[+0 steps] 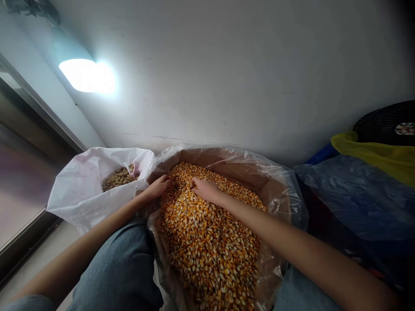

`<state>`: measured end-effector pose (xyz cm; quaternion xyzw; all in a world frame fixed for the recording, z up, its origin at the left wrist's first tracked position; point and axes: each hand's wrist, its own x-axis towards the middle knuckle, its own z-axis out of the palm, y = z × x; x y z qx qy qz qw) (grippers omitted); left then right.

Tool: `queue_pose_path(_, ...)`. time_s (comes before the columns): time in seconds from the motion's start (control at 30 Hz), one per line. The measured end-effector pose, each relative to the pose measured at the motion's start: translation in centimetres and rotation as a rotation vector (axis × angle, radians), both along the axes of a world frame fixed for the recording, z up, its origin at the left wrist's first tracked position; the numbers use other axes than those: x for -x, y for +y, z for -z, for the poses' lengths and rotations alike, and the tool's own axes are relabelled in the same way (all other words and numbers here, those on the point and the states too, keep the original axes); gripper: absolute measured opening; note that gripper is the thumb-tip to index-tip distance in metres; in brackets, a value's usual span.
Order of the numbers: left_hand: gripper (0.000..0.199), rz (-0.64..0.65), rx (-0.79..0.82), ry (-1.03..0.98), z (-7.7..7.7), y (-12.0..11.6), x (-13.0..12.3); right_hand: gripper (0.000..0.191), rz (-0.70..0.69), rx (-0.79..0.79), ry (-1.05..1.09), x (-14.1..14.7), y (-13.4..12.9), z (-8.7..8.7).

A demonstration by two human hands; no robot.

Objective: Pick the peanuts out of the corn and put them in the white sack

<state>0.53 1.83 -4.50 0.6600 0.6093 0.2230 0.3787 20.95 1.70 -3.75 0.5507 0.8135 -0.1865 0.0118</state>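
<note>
A cardboard box (241, 166) lined with clear plastic (285, 190) is heaped with dried yellow-orange corn kernels (209, 246). My left hand (158, 187) reaches over the box's left side, its fingers curled down into the far part of the kernels. My right hand (205, 190) lies a short way to the right, with its fingertips pressed into the same heap. The palms hide whether either hand holds any kernels. Just left of the box stands an open white woven sack (79, 194) holding peanuts in their shells (118, 179).
My knees in blue jeans (119, 272) lie on both sides of the box. A blue plastic sheet (355, 198), a yellow cloth (376, 153) and a round black object (385, 123) are piled to the right. A white wall rises behind, with a glowing lamp (84, 75) at upper left.
</note>
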Motion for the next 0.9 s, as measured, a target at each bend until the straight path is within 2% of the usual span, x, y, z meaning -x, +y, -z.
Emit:
queue_pose_path(0.13,0.02,0.068,-0.07,0.074,0.8,0.8,-1.2,0.029,-0.004,-0.051,-0.026,0.3,-0.2,0.2)
queue_pose_path(0.27,0.02,0.066,-0.046,0.02,1.3,1.2,-1.7,0.027,-0.021,-0.114,-0.01,0.5,-0.4,0.3)
queue_pose_path(0.37,0.023,0.022,0.006,-0.072,1.3,1.3,-1.3,0.019,0.067,-0.06,0.194,0.4,-0.4,0.1)
queue_pose_path(0.43,0.026,0.001,0.059,-0.157,1.0,1.4,-0.8,0.019,0.216,0.075,0.503,0.0,-0.3,-0.2)
queue_pose_path(0.53,0.025,0.007,0.124,-0.282,0.5,1.4,-0.2,0.021,0.416,0.435,1.044,-0.8,0.0,-0.7)
queue_pose_path(0.6,0.027,0.026,0.149,-0.332,0.2,1.3,0.0,0.022,0.463,0.651,1.294,-1.4,0.2,-1.1)
queue_pose_path(0.63,0.029,0.034,0.154,-0.342,0.2,1.2,0.0,0.023,0.462,0.715,1.355,-1.7,0.3,-1.2)
queue_pose_path(0.67,0.031,0.042,0.154,-0.341,0.2,1.1,0.0,0.024,0.452,0.743,1.367,-1.9,0.3,-1.4)
queue_pose_path(0.73,0.034,0.052,0.134,-0.306,0.3,0.9,-0.2,0.03,0.41,0.698,1.255,-2.2,0.4,-1.7)
queue_pose_path(0.8,0.03,0.068,0.091,-0.234,0.6,0.6,-0.5,0.032,0.34,0.533,1.016,-2.2,0.3,-1.9)
queue_pose_path(0.9,0.021,0.135,0.031,-0.104,0.7,0.3,-0.6,0.02,0.169,0.212,0.569,-2.0,0.1,-1.8)
